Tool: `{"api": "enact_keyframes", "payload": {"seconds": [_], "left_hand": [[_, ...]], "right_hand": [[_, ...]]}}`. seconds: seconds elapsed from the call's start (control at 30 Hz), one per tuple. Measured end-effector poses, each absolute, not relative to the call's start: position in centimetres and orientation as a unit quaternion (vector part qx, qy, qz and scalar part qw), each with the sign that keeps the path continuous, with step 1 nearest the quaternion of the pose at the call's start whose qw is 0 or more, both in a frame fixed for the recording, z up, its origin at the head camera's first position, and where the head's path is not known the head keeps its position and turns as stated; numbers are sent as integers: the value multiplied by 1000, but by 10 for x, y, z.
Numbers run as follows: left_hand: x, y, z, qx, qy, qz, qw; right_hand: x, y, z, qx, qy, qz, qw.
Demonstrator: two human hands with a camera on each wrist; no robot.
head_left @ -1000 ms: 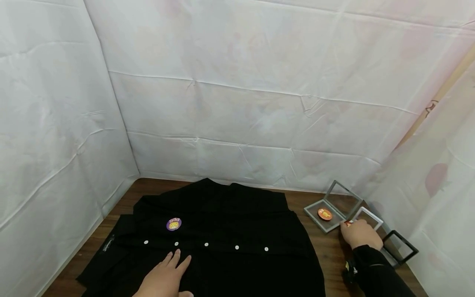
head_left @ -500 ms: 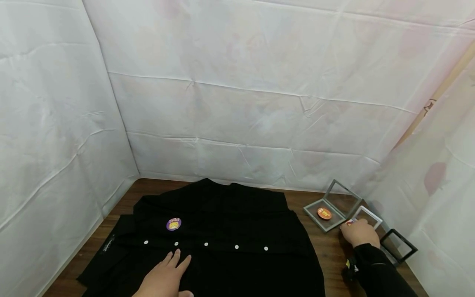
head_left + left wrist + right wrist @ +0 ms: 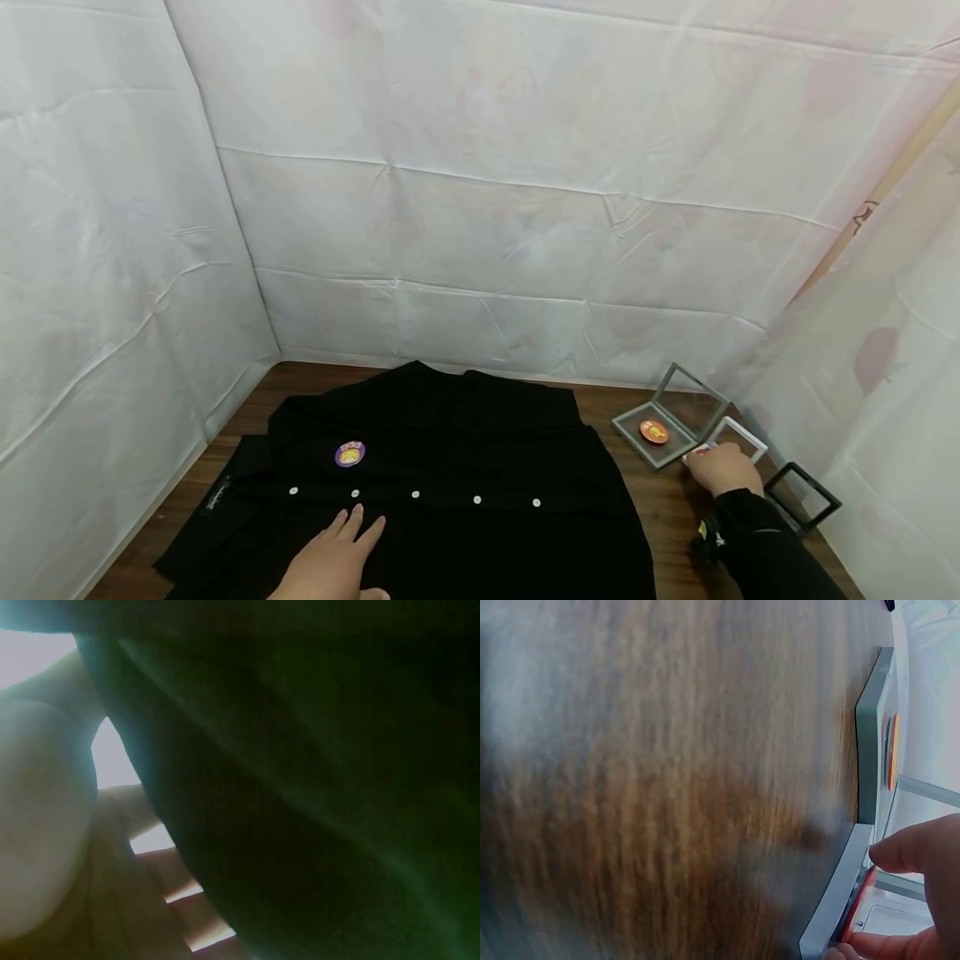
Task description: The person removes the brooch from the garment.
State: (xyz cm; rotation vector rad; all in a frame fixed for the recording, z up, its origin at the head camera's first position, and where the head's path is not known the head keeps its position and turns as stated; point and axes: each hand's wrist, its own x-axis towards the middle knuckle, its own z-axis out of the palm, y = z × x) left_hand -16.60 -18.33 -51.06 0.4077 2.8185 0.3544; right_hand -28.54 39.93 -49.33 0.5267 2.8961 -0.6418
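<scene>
A black shirt (image 3: 465,450) with white buttons lies spread on the table, a purple round badge (image 3: 350,454) on it. My left hand (image 3: 330,554) rests on the shirt below the badge, fingers spread; in the left wrist view dark cloth hides much of it. At the right, my right hand (image 3: 725,469) is at an opened white-framed case (image 3: 746,435). Its thumb and fingers pinch a red-edged round badge (image 3: 860,902) inside the case, seen edge-on in the right wrist view. The hand hides most of that badge in the head view.
Beside the white case stands an opened grey case (image 3: 637,417) with an orange badge (image 3: 654,432) in it. An opened black-framed case (image 3: 817,483) is nearer me. White cloth walls (image 3: 480,208) enclose the brown wooden table (image 3: 607,408).
My right hand has shifted very slightly left, and a white corner of the case now shows beside its fingers. The left hand stays on the shirt.
</scene>
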Motion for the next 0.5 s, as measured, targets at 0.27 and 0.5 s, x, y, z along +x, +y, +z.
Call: {"api": "enact_keyframes", "payload": {"seconds": [0.27,0.5], "left_hand": [[-166,-183,-512,144,974,121,127],[-167,-185,-515,142,974,123,123]], "right_hand": [[-289,405,-499,185,955,-220,75],[-288,401,-496,191,949,-237,79]]}}
